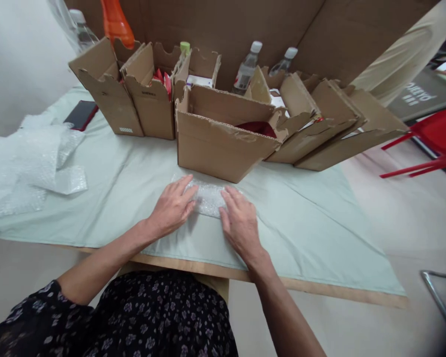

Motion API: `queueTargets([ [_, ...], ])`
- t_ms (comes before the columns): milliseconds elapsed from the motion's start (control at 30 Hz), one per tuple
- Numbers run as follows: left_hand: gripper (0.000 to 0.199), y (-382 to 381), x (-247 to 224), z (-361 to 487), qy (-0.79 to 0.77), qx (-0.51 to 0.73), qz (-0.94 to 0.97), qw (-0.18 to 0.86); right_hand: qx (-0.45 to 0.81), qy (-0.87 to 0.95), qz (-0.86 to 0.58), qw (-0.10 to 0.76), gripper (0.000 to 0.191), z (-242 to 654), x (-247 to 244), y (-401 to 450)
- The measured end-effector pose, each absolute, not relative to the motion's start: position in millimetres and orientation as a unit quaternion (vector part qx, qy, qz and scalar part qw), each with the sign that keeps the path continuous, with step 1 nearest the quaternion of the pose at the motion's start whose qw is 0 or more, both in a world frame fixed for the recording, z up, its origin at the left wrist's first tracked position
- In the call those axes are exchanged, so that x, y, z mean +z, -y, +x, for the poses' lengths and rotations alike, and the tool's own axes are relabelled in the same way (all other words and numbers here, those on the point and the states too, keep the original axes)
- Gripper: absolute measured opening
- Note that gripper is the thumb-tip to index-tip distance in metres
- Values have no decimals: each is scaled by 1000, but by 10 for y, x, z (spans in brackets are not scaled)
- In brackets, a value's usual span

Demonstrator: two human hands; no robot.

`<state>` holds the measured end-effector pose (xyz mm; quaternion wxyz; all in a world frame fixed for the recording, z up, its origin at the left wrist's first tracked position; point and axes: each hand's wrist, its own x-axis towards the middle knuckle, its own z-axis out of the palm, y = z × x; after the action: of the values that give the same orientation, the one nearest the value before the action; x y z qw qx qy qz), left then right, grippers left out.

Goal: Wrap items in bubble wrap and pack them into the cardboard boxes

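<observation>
A piece of bubble wrap (208,199) lies on the cloth in front of me, looking folded or rolled into a narrow strip. Whether anything is inside it, I cannot tell. The fingers of my left hand (174,204) rest stretched out on its left end, thumb apart. At the right end, my right hand (241,218) lies palm down with its fingers extended over the wrap. Both hands touch the wrap without closing round it. Just beyond it stands an open cardboard box (223,146) with something dark red inside.
More open cardboard boxes (150,106) stand in a row behind, with plastic bottles (247,69) among them. Loose bubble wrap (33,163) is heaped at the left beside a dark phone (81,115). A pale green cloth (301,233) covers the table. A red chair (436,136) stands at the right.
</observation>
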<state>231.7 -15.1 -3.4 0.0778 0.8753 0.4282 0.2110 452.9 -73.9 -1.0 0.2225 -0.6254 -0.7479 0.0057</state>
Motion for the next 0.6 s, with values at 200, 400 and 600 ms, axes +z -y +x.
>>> queueTargets([
  [200, 50, 136, -216, 2535, -398, 89, 910, 69, 73, 789, -594, 139, 50, 4370, -194, 613],
  [400, 59, 111, -297, 2412, -417, 103, 899, 80, 65, 774, -616, 133, 55, 4548, -284, 686],
  [600, 49, 105, -261, 2279, -448, 134, 878, 100, 93, 753, -624, 187, 50, 4690, -264, 684],
])
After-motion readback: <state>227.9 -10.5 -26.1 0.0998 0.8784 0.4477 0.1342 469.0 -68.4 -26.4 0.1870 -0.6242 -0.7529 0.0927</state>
